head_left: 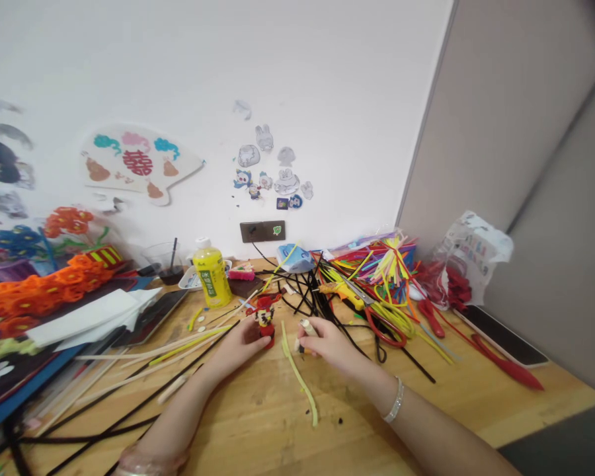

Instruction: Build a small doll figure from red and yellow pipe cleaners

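My left hand is closed round a small pipe-cleaner figure in red, yellow and black, upright at the tabletop. My right hand pinches a short cream-coloured piece, coiled or rolled, with a dark bit and a pale end below it; its exact kind is unclear. A pale yellow-green pipe cleaner lies on the wooden table between the hands. Close to my left forearm rest several long cream, yellow and black pipe cleaners.
Behind the hands stands a yellow drink bottle. Red-handled scissors and a heap of coloured pipe cleaners lie right, with a phone beyond. At left are orange pipe-cleaner flowers, white paper and a cup.
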Available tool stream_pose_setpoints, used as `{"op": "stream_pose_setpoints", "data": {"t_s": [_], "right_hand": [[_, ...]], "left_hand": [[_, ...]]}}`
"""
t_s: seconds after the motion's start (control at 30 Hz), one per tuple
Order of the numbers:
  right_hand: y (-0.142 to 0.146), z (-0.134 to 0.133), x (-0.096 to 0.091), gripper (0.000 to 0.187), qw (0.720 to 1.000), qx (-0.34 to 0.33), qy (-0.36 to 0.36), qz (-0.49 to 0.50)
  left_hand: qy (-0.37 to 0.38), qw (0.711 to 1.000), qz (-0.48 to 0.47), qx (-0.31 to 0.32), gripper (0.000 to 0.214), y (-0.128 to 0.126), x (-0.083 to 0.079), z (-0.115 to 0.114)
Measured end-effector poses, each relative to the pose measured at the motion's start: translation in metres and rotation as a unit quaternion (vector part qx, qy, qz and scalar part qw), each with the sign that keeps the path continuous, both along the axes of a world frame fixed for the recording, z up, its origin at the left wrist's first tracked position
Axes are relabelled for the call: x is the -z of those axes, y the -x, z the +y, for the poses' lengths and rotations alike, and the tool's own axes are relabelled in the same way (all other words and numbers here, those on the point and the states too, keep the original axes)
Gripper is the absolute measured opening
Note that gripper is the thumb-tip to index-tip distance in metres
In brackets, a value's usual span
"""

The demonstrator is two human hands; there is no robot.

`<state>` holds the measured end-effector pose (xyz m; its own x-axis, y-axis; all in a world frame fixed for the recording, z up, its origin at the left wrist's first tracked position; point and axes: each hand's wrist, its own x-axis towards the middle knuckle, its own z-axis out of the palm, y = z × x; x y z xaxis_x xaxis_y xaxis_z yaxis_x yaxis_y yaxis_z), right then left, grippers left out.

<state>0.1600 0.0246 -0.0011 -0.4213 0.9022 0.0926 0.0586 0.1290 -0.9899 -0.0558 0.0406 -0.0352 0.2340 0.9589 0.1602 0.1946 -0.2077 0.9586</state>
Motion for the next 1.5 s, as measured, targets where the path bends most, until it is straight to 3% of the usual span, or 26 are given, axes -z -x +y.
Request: {"op": "stream_pose_setpoints", "data": {"t_s": [0.3,0.67,1.0,1.5], "right_hand": [[0.001,0.000,0.001,0.007,1.000,-0.001,0.003,0.000],[0.002,0.002,0.004,0.009,1.000,0.006,0.015,-0.004],[0.001,0.002,0.003,0.007,1.000,0.007,0.015,-0.002],[0.001,0.000,0.001,0.005,1.000,0.004,0.014,-0.002]], "left_hand": [[-0.010,0.999,0.032,0.024,0.038,0.006,-0.001,0.002],[-0.026,0.999,0.037,-0.008,0.034,0.003,0.004,0.004],[-0.024,1.000,0.011,-0.003,0.039,0.009,0.016,0.010],[-0.015,1.000,-0.006,-0.004,0.046,0.006,0.013,0.008]]}}
